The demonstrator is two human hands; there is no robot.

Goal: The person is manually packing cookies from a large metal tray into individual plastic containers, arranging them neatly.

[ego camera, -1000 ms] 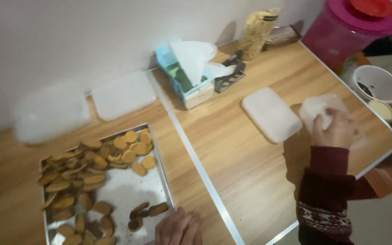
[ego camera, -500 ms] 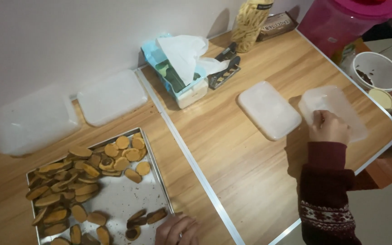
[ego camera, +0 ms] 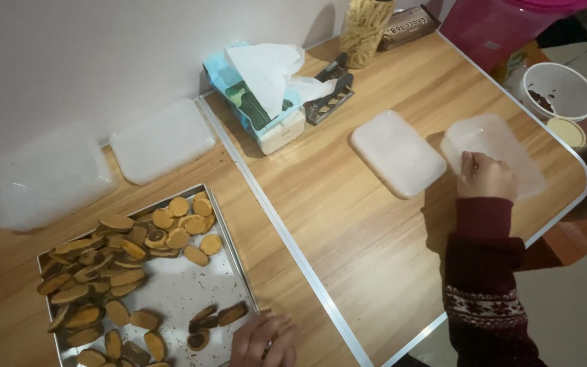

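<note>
Grip: rt hand on clear container, lid beside.

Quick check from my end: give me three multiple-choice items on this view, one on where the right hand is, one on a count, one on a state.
1. Where is the right hand?
A. On the clear tub near the table's right edge
B. Over the tray
C. On the tissue box

2. How many flat translucent lids lie by the wall, above the tray?
A. None
B. Two
C. Five

3. What state is the tray in?
A. Bare
B. Cookies crowd its left and top, bare metal at lower right
C. Covered with a lid

Answers: 1 A, the fingers rest on the tub beside another lid. 2 B, a large lid and a smaller lid lie side by side. 3 B, metal shows near the left hand at the tray's lower corner.
</note>
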